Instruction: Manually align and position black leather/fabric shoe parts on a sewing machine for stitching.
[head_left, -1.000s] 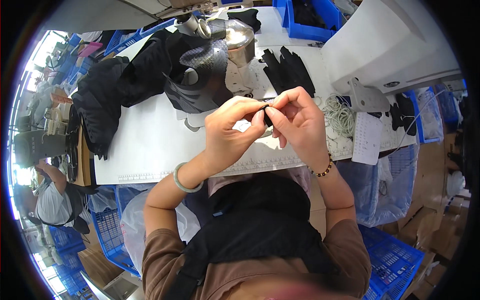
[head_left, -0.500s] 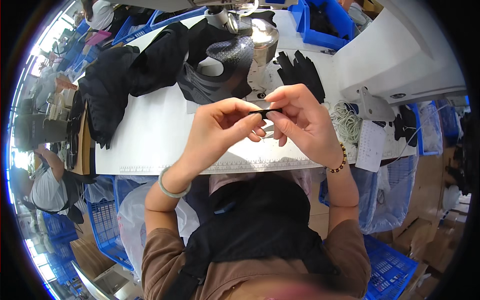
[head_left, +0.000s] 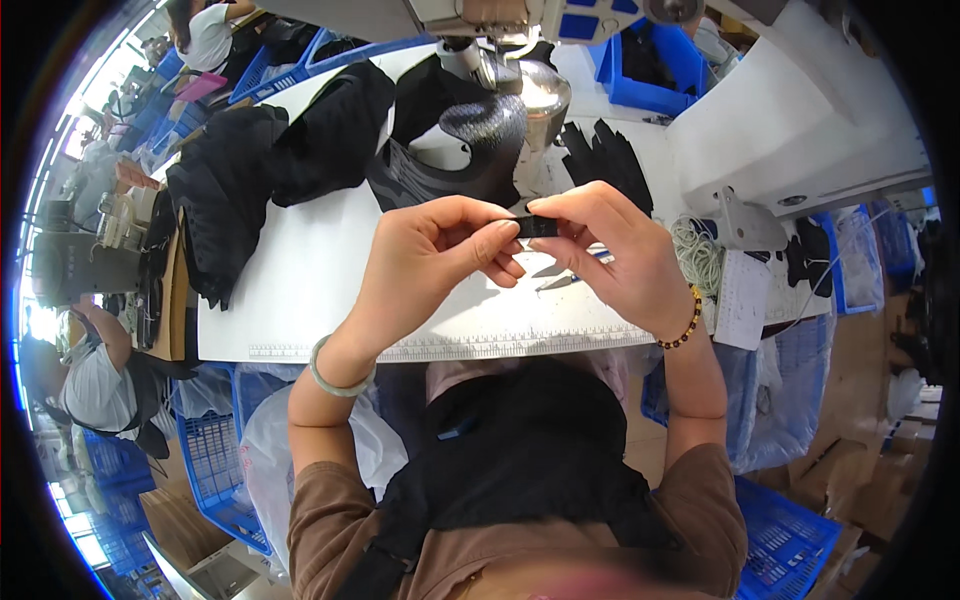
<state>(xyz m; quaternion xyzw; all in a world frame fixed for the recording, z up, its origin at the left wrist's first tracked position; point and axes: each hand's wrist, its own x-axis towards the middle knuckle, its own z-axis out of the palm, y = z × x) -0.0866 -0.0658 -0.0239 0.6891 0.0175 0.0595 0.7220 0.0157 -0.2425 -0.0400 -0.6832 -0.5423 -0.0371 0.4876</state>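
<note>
Between my two hands a short black fabric strip [head_left: 538, 227] is stretched above the white table, its broad face showing. My left hand [head_left: 425, 265] pinches one end with thumb and forefinger, the other fingers curled below. At the opposite end, my right hand [head_left: 628, 258] grips the strip the same way. Under the right fingers lie metal blades [head_left: 556, 284], apparently of small scissors, their handles hidden by that hand. Beyond my hands, a pile of black strips [head_left: 610, 168] rests on the table. Black garment pieces with a grey pattern [head_left: 425, 175] lie at the far left of it.
A sewing machine head [head_left: 465, 18] overhangs the far side, with its pale body [head_left: 800, 120] at right. A ruler strip [head_left: 450, 346] follows the near edge. Coiled cord [head_left: 697, 252] and a paper sheet [head_left: 742, 300] lie right. Blue bins [head_left: 655, 70] surround the table; another person [head_left: 100, 375] sits left.
The strip has turned from nearly edge-on to showing its flat face, and my fingers have shifted slightly along it. The whole view has tilted a little, bringing more of the machine into sight.
</note>
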